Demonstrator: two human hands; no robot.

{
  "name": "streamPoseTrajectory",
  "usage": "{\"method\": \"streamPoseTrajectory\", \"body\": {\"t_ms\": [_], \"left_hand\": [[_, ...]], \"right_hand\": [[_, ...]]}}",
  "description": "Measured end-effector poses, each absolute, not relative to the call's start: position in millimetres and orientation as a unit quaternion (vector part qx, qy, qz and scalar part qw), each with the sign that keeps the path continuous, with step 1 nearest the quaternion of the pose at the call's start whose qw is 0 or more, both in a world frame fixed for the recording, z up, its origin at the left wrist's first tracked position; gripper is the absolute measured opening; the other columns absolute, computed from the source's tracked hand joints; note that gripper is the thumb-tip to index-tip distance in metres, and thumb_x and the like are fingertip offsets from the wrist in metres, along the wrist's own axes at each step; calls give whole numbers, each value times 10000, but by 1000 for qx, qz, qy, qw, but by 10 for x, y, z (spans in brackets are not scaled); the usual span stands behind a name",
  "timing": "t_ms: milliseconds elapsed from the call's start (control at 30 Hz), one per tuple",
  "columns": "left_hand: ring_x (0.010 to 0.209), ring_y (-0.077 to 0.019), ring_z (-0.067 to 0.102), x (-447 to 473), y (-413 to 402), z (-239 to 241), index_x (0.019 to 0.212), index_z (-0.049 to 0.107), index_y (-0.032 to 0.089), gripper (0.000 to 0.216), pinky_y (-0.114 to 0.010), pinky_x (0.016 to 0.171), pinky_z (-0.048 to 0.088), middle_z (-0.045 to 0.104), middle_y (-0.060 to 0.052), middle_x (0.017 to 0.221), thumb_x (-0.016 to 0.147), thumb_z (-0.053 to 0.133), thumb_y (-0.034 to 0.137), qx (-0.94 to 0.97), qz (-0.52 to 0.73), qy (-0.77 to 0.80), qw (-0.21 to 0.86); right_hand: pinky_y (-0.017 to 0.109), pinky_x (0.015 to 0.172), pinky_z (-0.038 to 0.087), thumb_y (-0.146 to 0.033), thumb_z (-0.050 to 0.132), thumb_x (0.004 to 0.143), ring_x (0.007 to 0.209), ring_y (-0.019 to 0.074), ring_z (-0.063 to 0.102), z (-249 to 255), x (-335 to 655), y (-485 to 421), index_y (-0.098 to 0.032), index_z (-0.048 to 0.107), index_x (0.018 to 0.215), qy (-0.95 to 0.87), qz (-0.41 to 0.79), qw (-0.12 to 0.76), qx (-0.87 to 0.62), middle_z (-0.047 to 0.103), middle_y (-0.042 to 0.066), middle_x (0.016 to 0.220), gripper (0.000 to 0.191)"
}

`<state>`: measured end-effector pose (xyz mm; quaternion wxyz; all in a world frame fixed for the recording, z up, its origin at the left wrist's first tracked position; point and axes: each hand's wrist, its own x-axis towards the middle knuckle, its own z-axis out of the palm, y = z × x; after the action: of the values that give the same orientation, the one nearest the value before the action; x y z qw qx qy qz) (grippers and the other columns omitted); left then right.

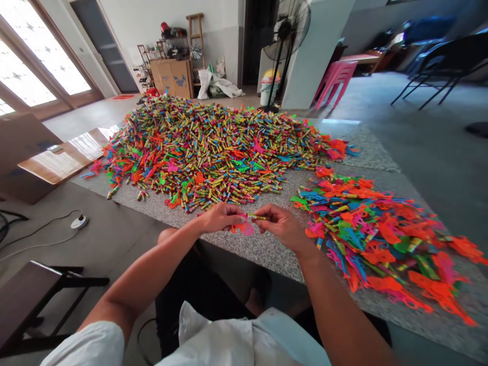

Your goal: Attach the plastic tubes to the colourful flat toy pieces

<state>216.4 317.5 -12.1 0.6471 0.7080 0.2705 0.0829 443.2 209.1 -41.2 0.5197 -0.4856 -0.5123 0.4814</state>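
Note:
Above the table's front edge, my left hand [219,217] is closed on flat pink and orange plastic pieces [247,230], which hang below its fingertips. My right hand [281,223] pinches a thin yellow-green tube [257,217]. The tube's left end meets the pink plastic by the left fingertips; whether it sits inside cannot be made out. Beyond both hands spreads a large heap of small striped tubes [224,137], mixed with some bright plastic pieces. To the right of my right hand lies a second pile of orange, blue, green and pink plastic pieces [366,229], several with tubes attached.
The speckled stone table [274,249] carries both piles. A dark stool [34,300] and a white power socket [79,221] on the floor are at the left. Behind the table stand a fan [284,30], cardboard boxes [173,76] and pink stools [335,76].

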Motion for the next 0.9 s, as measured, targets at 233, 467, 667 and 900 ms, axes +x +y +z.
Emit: {"method": "streamPoseTrajectory", "body": {"t_ms": [233, 467, 667, 900], "left_hand": [[465, -64, 469, 2166, 3189, -294, 907, 732, 155, 459, -204, 444, 332, 608, 31, 639, 848, 779, 608, 690, 24, 284, 665], [467, -65, 453, 2243, 3197, -435, 916, 729, 158, 507, -213, 452, 339, 611, 29, 653, 813, 792, 650, 660, 14, 293, 691], [566, -99, 561, 2338, 3128, -461, 995, 743, 176, 391, -225, 558, 415, 660, 16, 706, 930, 689, 557, 749, 6, 272, 604], [1025, -225, 696, 1923, 4103, -633, 1099, 764, 201, 213, -310, 924, 505, 765, -92, 1093, 979, 613, 291, 787, 224, 543, 187]], "right_hand": [[279, 662, 501, -382, 771, 889, 723, 164, 657, -394, 4473, 1960, -232, 756, 988, -583, 456, 413, -530, 729, 3, 804, 180], [287, 677, 510, -422, 716, 920, 683, 155, 643, -464, 4467, 1863, -253, 770, 1062, -570, 449, 405, -557, 729, -5, 807, 227], [298, 666, 547, -460, 824, 775, 659, 154, 652, -755, 4572, 1876, -205, 783, 1033, -481, 513, 436, -561, 753, 18, 800, 365], [253, 504, 519, -391, 885, 535, 563, 137, 638, -1083, 5338, 1848, -200, 766, 989, -137, 265, 710, -638, 749, 6, 829, 507]]}}
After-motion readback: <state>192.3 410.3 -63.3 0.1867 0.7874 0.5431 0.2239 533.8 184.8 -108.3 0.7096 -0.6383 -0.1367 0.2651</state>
